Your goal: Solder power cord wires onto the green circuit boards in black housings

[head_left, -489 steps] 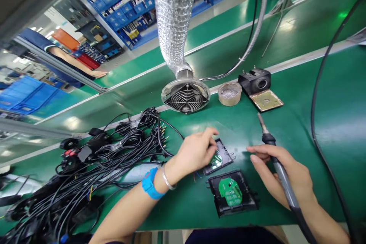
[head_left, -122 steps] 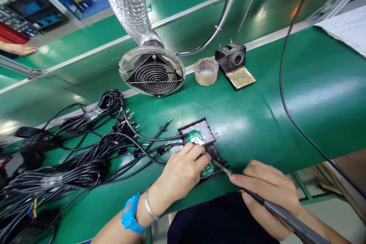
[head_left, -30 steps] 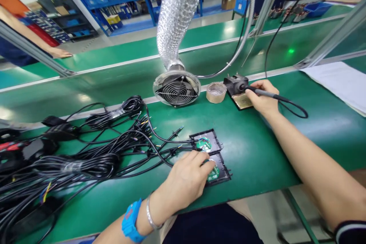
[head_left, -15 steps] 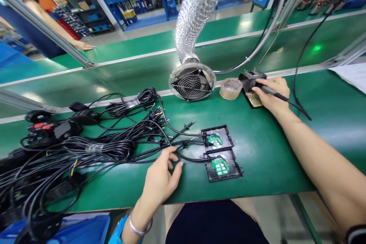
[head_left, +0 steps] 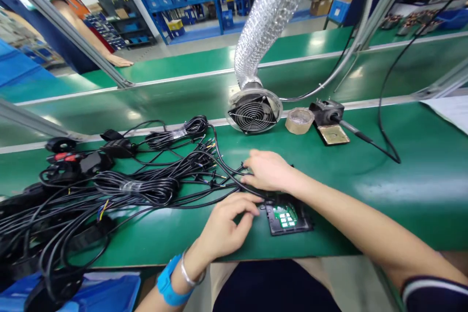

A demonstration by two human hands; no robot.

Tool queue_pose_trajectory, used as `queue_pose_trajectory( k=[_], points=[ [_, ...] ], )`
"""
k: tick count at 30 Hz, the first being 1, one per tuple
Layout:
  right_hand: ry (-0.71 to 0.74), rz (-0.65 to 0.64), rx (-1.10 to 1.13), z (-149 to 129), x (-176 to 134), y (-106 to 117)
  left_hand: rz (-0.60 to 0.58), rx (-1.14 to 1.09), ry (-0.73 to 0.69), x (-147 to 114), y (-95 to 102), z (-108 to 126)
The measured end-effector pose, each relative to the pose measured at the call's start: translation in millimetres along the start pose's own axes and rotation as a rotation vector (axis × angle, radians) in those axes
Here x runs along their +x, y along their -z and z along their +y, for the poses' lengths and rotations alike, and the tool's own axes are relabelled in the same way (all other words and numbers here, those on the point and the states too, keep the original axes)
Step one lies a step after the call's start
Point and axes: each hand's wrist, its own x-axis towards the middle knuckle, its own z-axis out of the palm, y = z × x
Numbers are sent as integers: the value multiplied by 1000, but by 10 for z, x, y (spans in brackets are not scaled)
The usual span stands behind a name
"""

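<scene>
Two flat black plastic housings lie side by side on the green bench. The near black housing (head_left: 272, 224) shows a green circuit board (head_left: 287, 216) with pale pads inside; the far one is mostly hidden under my right hand and forearm. My right hand (head_left: 268, 170) has its fingers closed on a black cable beside the far housing. Just left of the near housing, my left hand (head_left: 228, 224) is loosely curved, thumb and forefinger apart, fingertips by the black cable (head_left: 219, 201). A soldering iron (head_left: 353, 129) rests in its black stand (head_left: 326, 111).
Bundled black cables (head_left: 135, 187) cover the bench's left side. A fume extractor fan (head_left: 254, 114) with a silver duct (head_left: 268, 24) hangs behind the housings. A tape roll (head_left: 299, 120) stands near the iron's stand. Another person's hand (head_left: 120, 61) rests on the bench beyond the partition.
My right hand has let go of the soldering iron, leaving it in the stand, and moved left to the cable at the far housing. My left hand has shifted right towards the near housing.
</scene>
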Motion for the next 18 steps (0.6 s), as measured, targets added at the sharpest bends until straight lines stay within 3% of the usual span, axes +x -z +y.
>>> queue_pose_trajectory(
  k=[2, 4, 7, 11, 15, 18],
  points=[
    [8, -39, 21, -4, 187, 69, -29, 65, -85, 71, -55, 12],
    [-9, -1, 53, 145, 162, 173, -19, 198, -140, 162, -122, -5],
    [-93, 119, 142, 468, -132, 303, -39, 438, -198, 358, -223, -37],
    [-205, 144, 335, 716, -469, 265, -101, 539, -256, 615, -335, -65],
    [-196, 128, 489, 717, -412, 164, -142, 562, -205, 684, -382, -94],
    [-159, 98, 587, 680, -244, 148, -164, 635, -130, 617, -286, -125]
  ],
)
